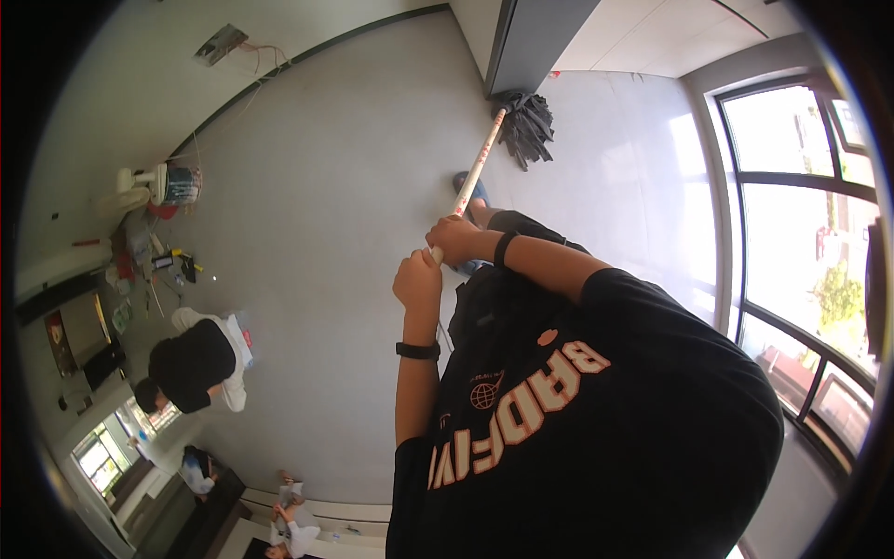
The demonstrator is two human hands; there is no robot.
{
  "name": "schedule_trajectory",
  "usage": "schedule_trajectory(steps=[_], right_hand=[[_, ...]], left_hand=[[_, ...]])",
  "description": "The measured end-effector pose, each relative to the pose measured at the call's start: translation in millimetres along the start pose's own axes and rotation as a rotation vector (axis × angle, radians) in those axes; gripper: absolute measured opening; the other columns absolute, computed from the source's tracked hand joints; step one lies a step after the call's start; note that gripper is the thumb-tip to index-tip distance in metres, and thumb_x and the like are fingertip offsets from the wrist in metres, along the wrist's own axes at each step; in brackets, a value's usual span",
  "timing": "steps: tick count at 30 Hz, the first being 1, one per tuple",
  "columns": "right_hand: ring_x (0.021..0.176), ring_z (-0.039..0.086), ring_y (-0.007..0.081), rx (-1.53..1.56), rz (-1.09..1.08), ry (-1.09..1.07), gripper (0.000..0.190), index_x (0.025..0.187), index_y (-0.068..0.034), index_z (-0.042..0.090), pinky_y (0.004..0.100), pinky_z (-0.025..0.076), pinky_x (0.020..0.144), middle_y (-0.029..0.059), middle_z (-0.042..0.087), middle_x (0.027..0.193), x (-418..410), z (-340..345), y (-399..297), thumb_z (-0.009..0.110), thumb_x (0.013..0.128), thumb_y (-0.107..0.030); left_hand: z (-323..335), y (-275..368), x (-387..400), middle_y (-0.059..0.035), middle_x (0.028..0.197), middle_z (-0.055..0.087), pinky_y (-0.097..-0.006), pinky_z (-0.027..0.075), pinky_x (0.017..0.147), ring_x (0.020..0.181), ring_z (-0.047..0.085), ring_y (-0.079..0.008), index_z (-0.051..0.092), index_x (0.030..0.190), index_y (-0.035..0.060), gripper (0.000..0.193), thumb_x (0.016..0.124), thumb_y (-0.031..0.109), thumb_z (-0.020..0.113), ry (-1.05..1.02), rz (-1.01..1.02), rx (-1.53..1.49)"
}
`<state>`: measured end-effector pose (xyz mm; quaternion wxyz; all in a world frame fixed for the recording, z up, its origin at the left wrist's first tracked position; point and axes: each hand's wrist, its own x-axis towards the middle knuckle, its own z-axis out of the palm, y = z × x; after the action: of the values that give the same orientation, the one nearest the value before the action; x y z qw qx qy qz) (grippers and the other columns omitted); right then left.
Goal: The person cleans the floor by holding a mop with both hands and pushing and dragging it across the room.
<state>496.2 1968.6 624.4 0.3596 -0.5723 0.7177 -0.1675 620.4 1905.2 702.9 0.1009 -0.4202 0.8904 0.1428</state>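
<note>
My left hand (418,277) and my right hand (452,237) are both closed around the pale, red-patterned handle (480,164) of a mop. The right hand sits farther down the handle, and the left grips close to its upper end. From there the handle slopes away to a dark grey strip mop head (529,129), which lies on the grey floor (335,161) against the foot of a grey wall end (534,42). One of my feet, in a blue shoe (469,185), is beside the handle; the other is mostly hidden below my hands.
A bucket (183,184) stands by the left wall, near scattered tools (167,262). A bent-over person in black (195,363) is at left; a second person (198,472) and a seated person (293,527) are farther off. Large windows (803,209) line the right. Wires hang from a wall opening (222,45).
</note>
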Motion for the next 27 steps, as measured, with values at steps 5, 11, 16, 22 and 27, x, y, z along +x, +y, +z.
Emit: schedule_trajectory(steps=[5, 11, 16, 22, 27], right_hand=[[0.097, 0.065, 0.0294, -0.01, -0.174, -0.079, 0.025, 0.096, -0.012, 0.068, 0.0454, 0.047, 0.091, 0.008, 0.069, 0.09, -18.5, -15.1, 17.7, 0.061, 0.076, -0.025], [0.1, 0.065, 0.0294, 0.076, -0.151, -0.128, 0.03, 0.105, -0.014, 0.065, 0.0465, 0.045, 0.092, 0.007, 0.069, 0.096, -19.6, -66.5, 34.1, 0.06, 0.077, -0.025], [0.097, 0.065, 0.0281, 0.244, -0.186, -0.089, 0.034, 0.107, -0.013, 0.065, 0.0436, 0.043, 0.095, 0.0088, 0.069, 0.097, -40.0, -89.4, 44.7, 0.062, 0.076, -0.026], [0.093, 0.065, 0.0276, 0.32, -0.105, -0.021, 0.028, 0.1, -0.013, 0.063, 0.0456, 0.042, 0.092, 0.0077, 0.068, 0.093, -41.1, -101.9, 60.3, 0.061, 0.076, -0.028], [0.09, 0.065, 0.0293, 0.31, -0.019, 0.056, 0.027, 0.1, -0.012, 0.065, 0.0451, 0.043, 0.092, 0.0085, 0.069, 0.088, -24.3, -120.1, 72.7, 0.061, 0.076, -0.024]], left_hand=[[-24.3, 21.7, -9.3, -0.0148, 0.079, 0.068, -0.0476, 0.052, 0.063, 0.076, 0.067, -0.036, 0.067, 0.086, 0.0091, 0.035, 0.097, 0.037, 0.048, 0.008, 0.069, 0.082], [-64.1, 57.1, 7.5, -0.0142, 0.077, 0.069, -0.0463, 0.052, 0.062, 0.074, 0.067, -0.0362, 0.071, 0.095, 0.0113, 0.035, 0.096, 0.04, 0.05, 0.118, 0.074, 0.135], [-93.0, 79.2, 21.1, -0.0163, 0.075, 0.069, -0.0454, 0.054, 0.066, 0.073, 0.068, -0.0369, 0.071, 0.105, 0.0108, 0.04, 0.087, 0.046, 0.064, -0.05, 0.333, 0.149], [-99.3, 87.5, 59.5, -0.0176, 0.07, 0.068, -0.0391, 0.052, 0.062, 0.068, 0.069, -0.0334, 0.07, 0.109, 0.0084, 0.043, 0.08, 0.04, 0.074, -0.263, 0.576, 0.063], [-97.2, 104.1, 105.5, -0.0182, 0.077, 0.07, -0.0425, 0.054, 0.071, 0.076, 0.069, -0.0366, 0.071, 0.106, 0.0062, 0.043, 0.08, 0.04, 0.073, -0.399, 0.45, 0.025]])
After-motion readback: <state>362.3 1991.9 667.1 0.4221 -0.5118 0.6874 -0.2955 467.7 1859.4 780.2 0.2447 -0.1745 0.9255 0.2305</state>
